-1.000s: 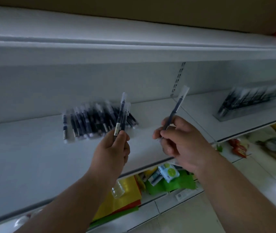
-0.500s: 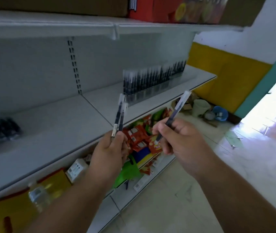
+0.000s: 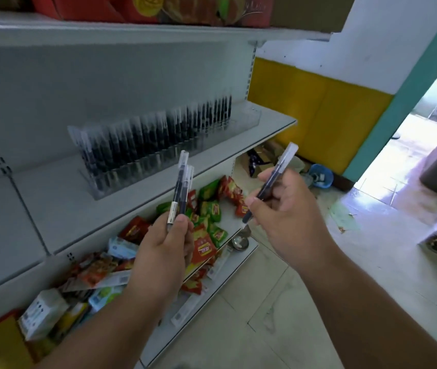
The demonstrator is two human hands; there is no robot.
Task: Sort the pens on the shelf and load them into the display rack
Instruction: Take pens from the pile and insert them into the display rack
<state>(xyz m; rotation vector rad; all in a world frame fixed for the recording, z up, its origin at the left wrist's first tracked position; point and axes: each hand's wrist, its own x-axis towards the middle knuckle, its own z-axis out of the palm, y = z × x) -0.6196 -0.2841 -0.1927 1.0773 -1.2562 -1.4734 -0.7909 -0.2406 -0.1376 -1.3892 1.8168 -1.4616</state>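
My left hand [image 3: 165, 242] grips two dark clear-capped pens [image 3: 181, 186] upright; my right hand [image 3: 288, 213] pinches one dark clear-capped pen [image 3: 272, 181] tilted right; the clear plastic display rack [image 3: 156, 147] runs along the grey shelf's [image 3: 84, 206] back edge, up-left, nearer my left

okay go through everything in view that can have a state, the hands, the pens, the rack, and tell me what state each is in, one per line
left hand: grips two pens, upright
two pens: capped, held together
right hand: pinches one pen
one pen: capped, tilted, cap end up
display rack: mostly filled with upright pens, its right end empty
snack packets: piled loose on the lower shelf
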